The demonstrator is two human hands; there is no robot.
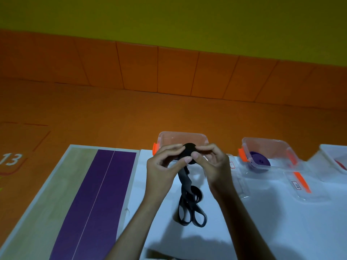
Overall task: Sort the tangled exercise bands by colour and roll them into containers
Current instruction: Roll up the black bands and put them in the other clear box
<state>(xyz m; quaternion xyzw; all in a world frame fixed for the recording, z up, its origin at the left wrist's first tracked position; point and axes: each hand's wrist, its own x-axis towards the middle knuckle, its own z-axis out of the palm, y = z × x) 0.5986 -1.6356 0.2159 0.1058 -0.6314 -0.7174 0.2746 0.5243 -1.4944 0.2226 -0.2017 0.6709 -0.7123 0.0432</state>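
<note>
Your left hand [163, 167] and right hand [213, 165] fingers pinch the floppy black elastic exercise band [188, 149]'s coil; it's light and springy; grip the coil's edges tight, or it'll probably unwind.

Left hand [161, 166] and right hand [214, 164] pinch close together.

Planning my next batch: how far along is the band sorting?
Done: a purple roll sits in the middle container; something red lies in the far-right container. In hand: the left hand and right hand pinch a partly wound black roll. Left: its loose tail, looped on the table, needs winding, then the roll goes into the left container.
</note>
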